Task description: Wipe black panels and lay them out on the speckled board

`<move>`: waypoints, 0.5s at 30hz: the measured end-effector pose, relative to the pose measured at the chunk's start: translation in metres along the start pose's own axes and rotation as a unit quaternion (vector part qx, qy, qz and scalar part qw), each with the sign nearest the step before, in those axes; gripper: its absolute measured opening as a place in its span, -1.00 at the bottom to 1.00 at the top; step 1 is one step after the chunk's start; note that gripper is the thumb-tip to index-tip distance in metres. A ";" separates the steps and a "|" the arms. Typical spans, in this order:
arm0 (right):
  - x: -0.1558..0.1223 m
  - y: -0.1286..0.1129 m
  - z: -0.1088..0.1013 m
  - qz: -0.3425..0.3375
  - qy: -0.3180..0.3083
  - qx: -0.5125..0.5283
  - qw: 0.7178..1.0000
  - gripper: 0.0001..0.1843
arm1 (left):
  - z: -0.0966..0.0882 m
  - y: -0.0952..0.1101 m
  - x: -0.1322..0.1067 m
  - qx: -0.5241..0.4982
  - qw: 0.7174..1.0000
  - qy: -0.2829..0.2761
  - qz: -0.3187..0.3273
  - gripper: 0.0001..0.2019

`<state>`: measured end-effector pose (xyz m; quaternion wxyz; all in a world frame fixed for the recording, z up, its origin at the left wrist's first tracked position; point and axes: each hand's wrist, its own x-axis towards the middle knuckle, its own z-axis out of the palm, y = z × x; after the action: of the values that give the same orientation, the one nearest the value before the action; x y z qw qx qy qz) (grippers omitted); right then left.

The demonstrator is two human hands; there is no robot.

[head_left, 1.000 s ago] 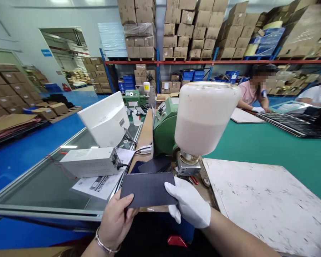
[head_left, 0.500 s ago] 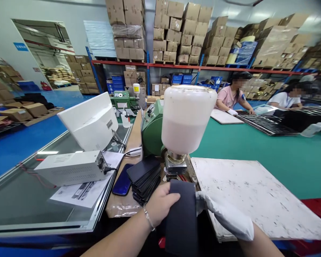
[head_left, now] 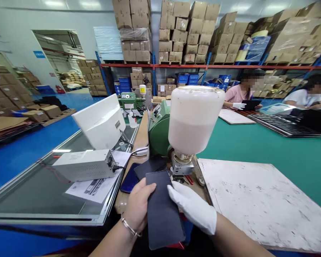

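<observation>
A flat dark rectangular panel (head_left: 163,214), matte and with rounded corners, is held tilted in front of me. My left hand (head_left: 139,201), bare with a silver bracelet, grips its left edge, the thumb on the upper face. Along the right edge rests my right hand (head_left: 191,203) in a white glove, its fingers stretched out against the panel's side. Just beyond stands a green machine (head_left: 160,130) with a metal head (head_left: 182,167) beneath a translucent bottle (head_left: 195,121), part full of pale liquid. Behind the held panel lies a stack of similar dark panels (head_left: 152,164), partly covered.
A white, scuffed board (head_left: 256,200) lies to the right on the green tabletop (head_left: 243,148). On the left are a blue phone-like slab (head_left: 130,180), a grey power box (head_left: 82,166), papers (head_left: 96,189) and a white monitor (head_left: 101,123). Two people sit across the table.
My hands and the panel have moved left, away from the machine head and over the front of the stack. My right hand has come up along the panel's edge. The view has shifted slightly left.
</observation>
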<state>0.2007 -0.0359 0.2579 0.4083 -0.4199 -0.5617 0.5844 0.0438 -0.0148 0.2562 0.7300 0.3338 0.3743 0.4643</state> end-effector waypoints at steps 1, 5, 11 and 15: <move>0.007 -0.002 0.005 -0.003 -0.018 -0.028 0.999 -0.60 | -0.008 0.005 -0.005 0.000 1.000 0.012 0.013 -0.82; 0.023 -0.006 0.004 -0.005 -0.054 -0.123 0.991 -0.65 | -0.030 0.008 -0.017 0.051 0.998 0.000 0.031 -0.79; 0.005 0.002 -0.021 0.089 0.022 -0.188 0.978 -0.84 | -0.027 -0.019 -0.004 0.285 0.950 -0.126 -0.012 -0.80; -0.025 0.015 -0.052 0.105 0.148 -0.074 0.981 -0.83 | -0.017 -0.035 0.011 0.367 0.889 -0.264 -0.075 -0.93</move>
<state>0.2578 -0.0440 0.2427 0.3911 -0.5873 -0.4895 0.5125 0.0471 -0.0145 0.2160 0.6599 0.6593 0.3353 0.1322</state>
